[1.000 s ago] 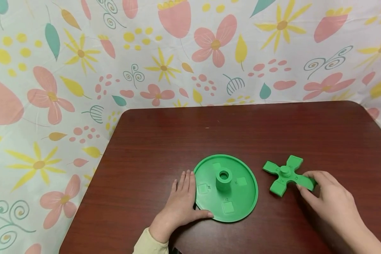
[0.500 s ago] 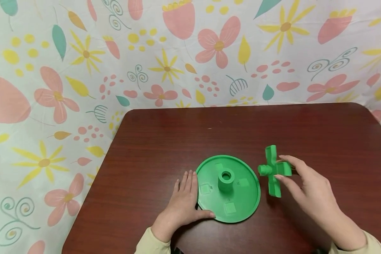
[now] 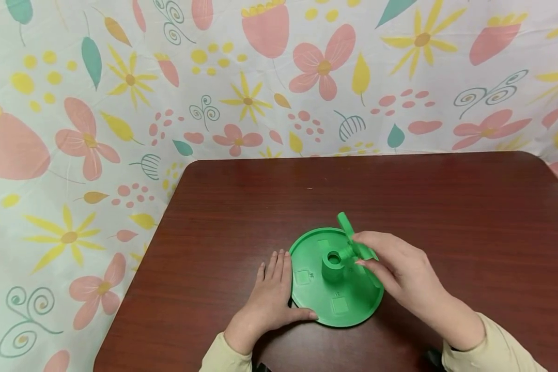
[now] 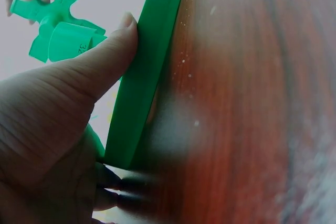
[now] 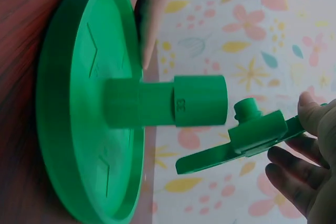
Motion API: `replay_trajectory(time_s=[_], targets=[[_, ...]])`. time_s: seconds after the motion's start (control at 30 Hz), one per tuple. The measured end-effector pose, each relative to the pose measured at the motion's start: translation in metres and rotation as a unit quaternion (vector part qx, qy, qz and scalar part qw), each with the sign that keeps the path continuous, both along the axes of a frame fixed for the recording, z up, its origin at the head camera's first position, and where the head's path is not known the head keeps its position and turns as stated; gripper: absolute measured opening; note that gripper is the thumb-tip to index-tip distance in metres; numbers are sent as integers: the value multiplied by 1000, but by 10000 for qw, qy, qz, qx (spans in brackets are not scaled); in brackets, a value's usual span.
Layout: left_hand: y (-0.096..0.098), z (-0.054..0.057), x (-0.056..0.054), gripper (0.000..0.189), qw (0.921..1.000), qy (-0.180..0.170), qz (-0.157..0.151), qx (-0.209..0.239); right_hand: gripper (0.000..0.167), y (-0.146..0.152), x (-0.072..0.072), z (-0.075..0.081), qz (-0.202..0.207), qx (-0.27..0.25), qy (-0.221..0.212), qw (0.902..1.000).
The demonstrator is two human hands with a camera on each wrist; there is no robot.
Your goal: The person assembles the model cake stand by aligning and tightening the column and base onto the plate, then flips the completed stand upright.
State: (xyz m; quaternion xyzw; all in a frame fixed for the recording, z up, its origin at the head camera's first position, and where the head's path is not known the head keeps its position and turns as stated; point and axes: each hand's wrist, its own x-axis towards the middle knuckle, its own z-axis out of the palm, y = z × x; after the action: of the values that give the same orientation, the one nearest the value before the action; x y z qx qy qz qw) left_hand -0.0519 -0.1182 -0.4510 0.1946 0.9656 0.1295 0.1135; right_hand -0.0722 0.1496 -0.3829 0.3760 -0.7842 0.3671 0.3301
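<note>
A round green base [image 3: 318, 302] with a raised rim lies on the table, a hollow post [image 3: 333, 273] rising from its middle. My left hand [image 3: 266, 302] rests at the base's left side, fingers straight along the rim and thumb at the near edge. Between thumb and fingers my right hand [image 3: 411, 271] pinches a green four-armed cross piece [image 3: 346, 225], tilted on its side over the base's right part. The right wrist view shows the cross piece's short peg [image 5: 248, 109] close to the post's top [image 5: 202, 100], angled to it. Fingers hide part of the cross piece.
The dark red-brown wooden table [image 3: 228, 217] has rounded far corners. Behind it and on the left hangs a white cloth [image 3: 269, 77] printed with flowers and leaves.
My right hand has lifted the cross piece off the table, turned it on its side and carried it left to above the base. My left hand has stayed at the rim.
</note>
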Motion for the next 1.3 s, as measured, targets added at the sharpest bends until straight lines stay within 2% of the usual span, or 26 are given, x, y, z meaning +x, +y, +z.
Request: replay_trajectory(time_s=[0.17, 0.33, 0.43, 0.5, 0.7, 0.83, 0.9, 1.0, 1.1, 1.17, 1.2, 1.3], targets=[[0, 0, 0, 129, 10000, 20, -17, -16, 35, -15, -3, 4, 213, 427, 654, 9967], [0, -1, 0, 129, 10000, -1, -26, -17, 28, -27, -4, 7, 331, 819, 1351, 9869], [0, -2, 0, 129, 10000, -29, -26, -6, 33, -32, -3, 5, 437, 1123, 1599, 9798], [-1, -2, 0, 128, 10000, -39, -23, -7, 38, -34, -2, 3, 536, 1404, 1588, 9758], [-1, -2, -1, 128, 10000, -13, -30, -27, 47, -40, 2, -8, 690, 2048, 1276, 9680], [0, -2, 0, 128, 10000, -55, -25, 2, 48, -42, 4, -14, 680, 2233, 1166, 9653], [0, -2, 1, 128, 10000, -62, -18, 19, 45, -42, 4, -15, 689, 2193, 1094, 9670], [0, -2, 0, 129, 10000, -39, -19, 30, 35, -41, 0, -13, 785, 1917, 902, 9741], [-1, -2, 0, 130, 10000, 27, -8, 21, 45, -36, -6, -9, 792, 1339, 490, 9866], [-1, -3, -1, 131, 10000, 63, 9, -7, 47, -29, -13, -8, 677, 826, 66, 9943], [-1, -3, -1, 132, 10000, 79, 18, -17, 43, -25, -16, -9, 600, 551, -204, 9965], [-1, -3, -1, 132, 9999, 104, 20, -15, 33, -11, -26, -12, 315, -59, -1217, 9920]])
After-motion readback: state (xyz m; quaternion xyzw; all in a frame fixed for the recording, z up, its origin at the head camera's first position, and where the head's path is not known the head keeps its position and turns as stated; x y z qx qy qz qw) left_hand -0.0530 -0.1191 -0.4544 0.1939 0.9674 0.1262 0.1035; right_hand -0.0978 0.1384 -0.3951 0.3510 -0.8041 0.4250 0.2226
